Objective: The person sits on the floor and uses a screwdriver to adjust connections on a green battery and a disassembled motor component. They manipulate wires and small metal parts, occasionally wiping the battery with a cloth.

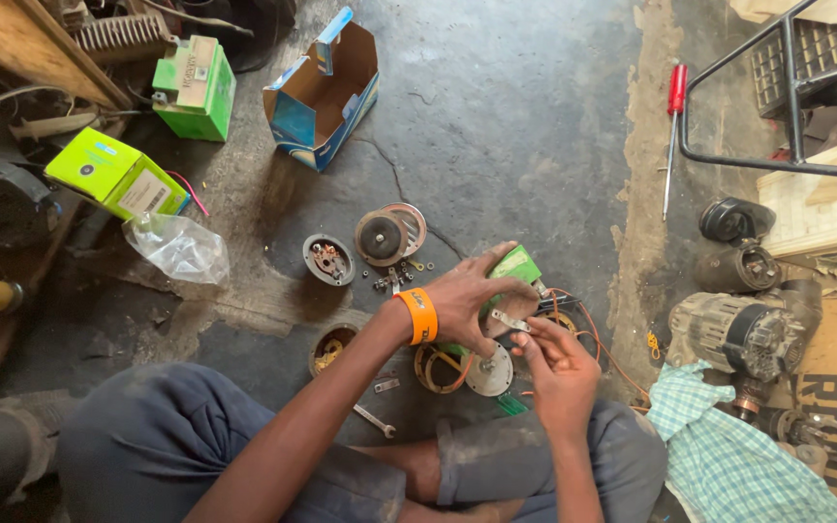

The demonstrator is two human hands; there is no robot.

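My left hand (pixel 472 295), with an orange wristband (pixel 419 316), grips a green-bodied motor part (pixel 515 266) with a round metal face, held over the floor. My right hand (pixel 556 363) pinches a small flat metal strip (pixel 510 321) against that round face. Orange wires (pixel 593 329) trail from the part toward the right. Just below the hands lie a round metal plate (pixel 489 373) and a copper-wound ring (pixel 436 370) on the concrete.
A round rotor disc (pixel 387 233), a small round brush plate (pixel 328 259), loose screws (pixel 389 281) and a wrench (pixel 373 420) lie around. An open blue box (pixel 324 92), green boxes (pixel 113 174), a plastic bag (pixel 181 247), a red screwdriver (pixel 672 136) and alternators (pixel 743 329) surround me.
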